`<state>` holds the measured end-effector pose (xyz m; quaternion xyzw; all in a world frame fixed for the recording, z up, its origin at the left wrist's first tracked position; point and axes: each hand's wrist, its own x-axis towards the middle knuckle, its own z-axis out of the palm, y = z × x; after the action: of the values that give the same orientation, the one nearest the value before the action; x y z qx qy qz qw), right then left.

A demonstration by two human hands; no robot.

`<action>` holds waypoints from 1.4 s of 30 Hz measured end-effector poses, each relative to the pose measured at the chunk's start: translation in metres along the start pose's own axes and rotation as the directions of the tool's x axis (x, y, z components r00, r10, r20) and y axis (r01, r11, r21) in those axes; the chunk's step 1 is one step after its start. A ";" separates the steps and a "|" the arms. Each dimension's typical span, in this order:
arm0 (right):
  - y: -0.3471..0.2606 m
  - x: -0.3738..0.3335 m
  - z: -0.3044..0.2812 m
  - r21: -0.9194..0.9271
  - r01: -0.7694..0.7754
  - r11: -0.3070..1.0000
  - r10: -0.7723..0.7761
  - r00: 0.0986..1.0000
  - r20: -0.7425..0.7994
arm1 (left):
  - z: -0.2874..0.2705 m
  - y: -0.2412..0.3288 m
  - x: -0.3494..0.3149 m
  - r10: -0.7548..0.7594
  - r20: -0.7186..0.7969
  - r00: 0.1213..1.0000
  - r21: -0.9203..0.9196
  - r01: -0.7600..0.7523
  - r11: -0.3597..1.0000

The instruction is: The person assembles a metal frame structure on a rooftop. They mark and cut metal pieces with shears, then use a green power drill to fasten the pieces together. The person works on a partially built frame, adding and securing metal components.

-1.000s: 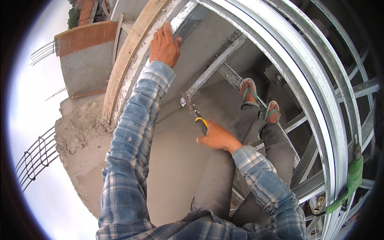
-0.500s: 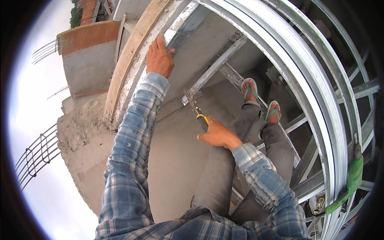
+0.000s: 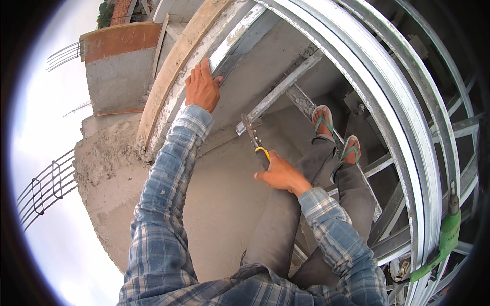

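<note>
My left hand (image 3: 203, 87) grips the edge of a silvery metal channel (image 3: 240, 36) at the upper left, fingers over its top and thumb on the near side. In my right hand (image 3: 282, 174) is a pair of tin snips (image 3: 259, 145) with yellow and black handles, its jaws pointing up and away from me. The jaws are beside the end of a metal strut (image 3: 283, 91) that slopes up to the right; I cannot tell whether they touch it.
A wooden board (image 3: 178, 64) runs along the concrete edge, with rebar (image 3: 46, 186) jutting out beyond. Curved-looking metal rails (image 3: 388, 76) sweep down the right side, where a green drill (image 3: 448, 235) hangs. My sandalled feet (image 3: 322, 122) rest on narrow metal framing (image 3: 368, 191).
The view has shifted slightly. My left hand stays on the channel, and my right hand still holds the snips near the strut's end, with little movement.
</note>
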<state>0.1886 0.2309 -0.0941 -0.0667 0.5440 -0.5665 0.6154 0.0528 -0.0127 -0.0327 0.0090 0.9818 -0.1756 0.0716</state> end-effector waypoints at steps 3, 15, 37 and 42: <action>0.003 0.001 0.001 -0.009 0.027 1.000 -0.027 0.999 -0.021 | 0.000 0.005 0.002 -0.022 -0.006 1.000 -0.001 0.022 1.000; 0.005 0.004 0.007 -0.062 0.033 0.998 -0.038 0.996 -0.081 | 0.009 0.025 0.025 -0.042 -0.131 0.990 -0.111 0.027 0.993; 0.007 0.007 0.006 -0.058 -0.017 0.998 0.016 1.000 -0.020 | 0.006 0.024 0.026 -0.046 -0.158 0.986 -0.169 0.019 0.985; 0.006 0.006 0.005 -0.063 -0.038 0.997 0.038 0.999 -0.009 | 0.009 0.022 0.027 -0.039 -0.161 0.986 -0.177 0.010 0.984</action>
<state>0.1943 0.2260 -0.0999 -0.0735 0.5653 -0.5374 0.6215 0.0279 0.0047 -0.0521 0.0051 0.9960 -0.0882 -0.0112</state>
